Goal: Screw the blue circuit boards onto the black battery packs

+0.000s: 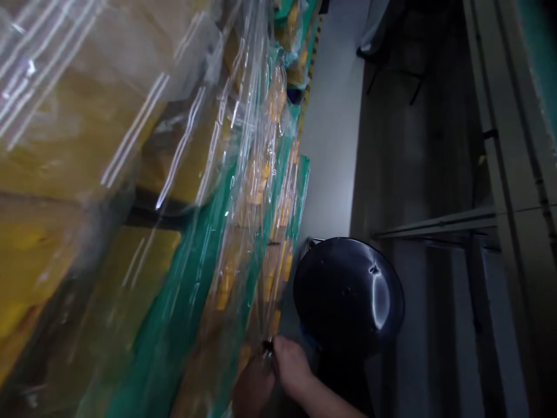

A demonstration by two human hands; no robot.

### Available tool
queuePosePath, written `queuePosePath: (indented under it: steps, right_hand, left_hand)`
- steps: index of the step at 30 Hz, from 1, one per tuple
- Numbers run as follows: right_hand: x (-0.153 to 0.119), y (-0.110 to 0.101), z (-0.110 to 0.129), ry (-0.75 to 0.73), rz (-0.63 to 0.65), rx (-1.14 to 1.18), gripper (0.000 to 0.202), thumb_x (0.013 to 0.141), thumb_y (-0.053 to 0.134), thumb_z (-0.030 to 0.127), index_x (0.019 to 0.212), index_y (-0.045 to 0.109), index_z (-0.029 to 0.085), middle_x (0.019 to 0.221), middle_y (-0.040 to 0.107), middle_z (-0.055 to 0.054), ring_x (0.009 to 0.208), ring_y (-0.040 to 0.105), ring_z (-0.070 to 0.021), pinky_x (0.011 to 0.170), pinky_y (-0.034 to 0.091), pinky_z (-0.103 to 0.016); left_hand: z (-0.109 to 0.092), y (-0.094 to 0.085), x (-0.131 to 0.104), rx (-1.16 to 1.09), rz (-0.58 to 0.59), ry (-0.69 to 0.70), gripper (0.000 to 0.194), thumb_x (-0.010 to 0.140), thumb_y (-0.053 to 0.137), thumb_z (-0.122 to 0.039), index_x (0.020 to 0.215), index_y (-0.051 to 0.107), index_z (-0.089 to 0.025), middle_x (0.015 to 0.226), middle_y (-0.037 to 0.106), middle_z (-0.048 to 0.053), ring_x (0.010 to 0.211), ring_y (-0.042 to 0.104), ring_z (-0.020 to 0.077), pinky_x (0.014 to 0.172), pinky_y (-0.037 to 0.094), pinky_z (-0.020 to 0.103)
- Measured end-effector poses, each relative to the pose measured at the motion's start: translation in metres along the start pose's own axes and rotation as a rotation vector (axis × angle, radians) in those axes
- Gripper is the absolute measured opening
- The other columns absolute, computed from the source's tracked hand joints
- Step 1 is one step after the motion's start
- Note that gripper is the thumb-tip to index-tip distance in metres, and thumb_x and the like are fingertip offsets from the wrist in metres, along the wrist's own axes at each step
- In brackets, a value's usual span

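Plastic sheeting (191, 151) on the left, stool (343, 296) right of it

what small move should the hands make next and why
Probably ease the right hand slightly away from the stool: the folds of the plastic narrow toward its fingers, and the stool stands close by on the right. The left hand is blurred and dim, so I can't tell its hold.

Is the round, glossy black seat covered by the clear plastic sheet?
No, the round, glossy black seat is uncovered, to the right of the clear plastic sheet.
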State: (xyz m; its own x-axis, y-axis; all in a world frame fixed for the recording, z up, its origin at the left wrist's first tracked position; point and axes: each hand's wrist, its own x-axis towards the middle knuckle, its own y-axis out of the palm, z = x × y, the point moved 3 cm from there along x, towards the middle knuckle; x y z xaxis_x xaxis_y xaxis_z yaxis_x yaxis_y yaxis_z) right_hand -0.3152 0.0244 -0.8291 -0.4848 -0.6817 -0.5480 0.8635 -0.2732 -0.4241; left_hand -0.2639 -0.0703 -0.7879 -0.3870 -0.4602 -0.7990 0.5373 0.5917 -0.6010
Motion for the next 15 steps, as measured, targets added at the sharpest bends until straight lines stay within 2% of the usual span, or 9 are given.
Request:
queuePosePath:
  steps: [2, 4, 9, 12, 15]
  right_hand:
    - [0.010, -0.007, 0.007, -0.028, 0.014, -0.026, 0.029, 0.082, 0.039, 0.009, 0.106, 0.054, 0.016, 0.101, 0.066, -0.013, 0.093, 0.065, -0.0277, 0.079, 0.052, -0.038]
    - [0.019, -0.006, 0.004, -0.027, 0.040, -0.048, 0.034, 0.081, 0.039, 0.007, 0.110, 0.053, 0.014, 0.098, 0.066, -0.016, 0.089, 0.067, -0.0308, 0.074, 0.053, -0.042]
    - [0.029, 0.021, -0.018, 0.022, 0.143, -0.042, 0.045, 0.075, 0.045, 0.000, 0.119, 0.050, 0.012, 0.098, 0.068, -0.017, 0.088, 0.068, -0.0294, 0.073, 0.055, -0.040]
    - [0.033, 0.034, -0.022, 0.045, 0.161, -0.019, 0.043, 0.077, 0.045, -0.001, 0.118, 0.051, 0.014, 0.101, 0.068, -0.014, 0.092, 0.067, -0.0269, 0.077, 0.055, -0.038]
    - [0.028, 0.037, -0.034, 0.087, 0.162, -0.008, 0.034, 0.088, 0.044, 0.006, 0.120, 0.050, 0.015, 0.103, 0.067, -0.010, 0.093, 0.067, -0.0212, 0.079, 0.055, -0.038]
  left_hand:
    - [-0.001, 0.000, 0.000, 0.004, 0.002, 0.004, 0.046, 0.088, 0.029, -0.042, 0.127, 0.048, -0.025, 0.115, 0.065, 0.008, 0.100, 0.063, 0.0231, 0.081, 0.046, 0.032]
    - [0.000, 0.003, -0.001, 0.015, 0.003, 0.001, 0.049, 0.088, 0.031, -0.042, 0.131, 0.043, -0.024, 0.117, 0.064, 0.009, 0.102, 0.062, 0.0243, 0.083, 0.046, 0.033]
    - [0.005, 0.022, 0.002, 0.045, -0.023, 0.027, 0.066, 0.080, 0.047, -0.033, 0.142, 0.026, -0.022, 0.135, 0.051, 0.009, 0.111, 0.058, 0.0225, 0.087, 0.043, 0.028]
    - [0.009, 0.027, 0.006, 0.023, -0.035, -0.022, 0.060, 0.084, 0.040, -0.039, 0.140, 0.028, -0.023, 0.122, 0.061, 0.008, 0.100, 0.063, 0.0216, 0.078, 0.046, 0.028]
    - [0.009, 0.023, 0.010, 0.029, -0.038, -0.087, 0.056, 0.086, 0.034, -0.044, 0.138, 0.033, -0.022, 0.113, 0.066, 0.008, 0.096, 0.065, 0.0219, 0.074, 0.047, 0.029]
